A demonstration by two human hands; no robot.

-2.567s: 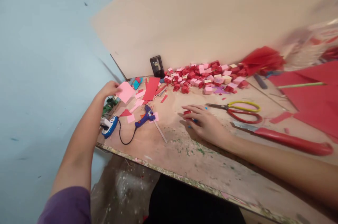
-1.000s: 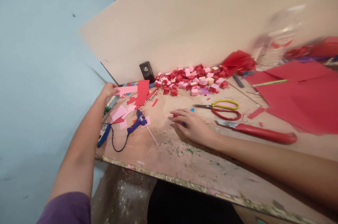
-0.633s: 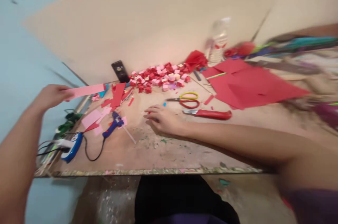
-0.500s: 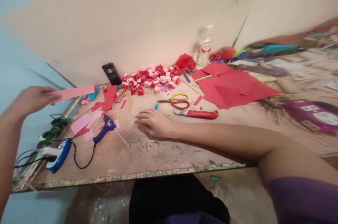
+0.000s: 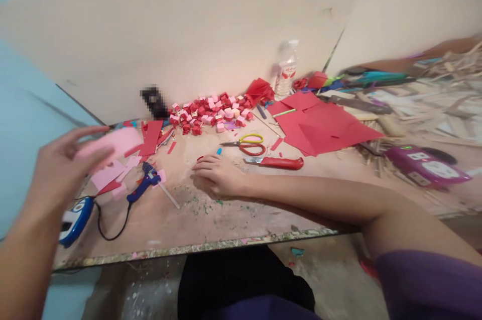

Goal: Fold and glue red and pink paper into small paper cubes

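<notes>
My left hand (image 5: 71, 159), raised over the left side of the table, grips a pink paper strip (image 5: 126, 140) between thumb and fingers. The strip is smeared by motion and bends toward the right. On the tabletop rests my right hand (image 5: 216, 177), palm down with its fingers curled together. A bit of red shows at its fingertips; whatever lies under them is hidden. Just behind this hand are a small blue piece (image 5: 219, 151), scissors (image 5: 250, 144) with yellow and red handles, and a red-handled knife (image 5: 278, 162).
A blue glue gun (image 5: 145, 182) lies near pink paper pieces (image 5: 107, 174). Along the wall are a pile of small red and pink cubes (image 5: 211, 114) and a plastic bottle (image 5: 286, 71). Red sheets (image 5: 320, 126), a purple power strip (image 5: 425, 164) and wooden sticks (image 5: 444, 109) cover the right.
My left hand has moved right and nearer with the pink strip, which now looks bent instead of flat. The right hand stays in place, with red now showing at its fingertips.
</notes>
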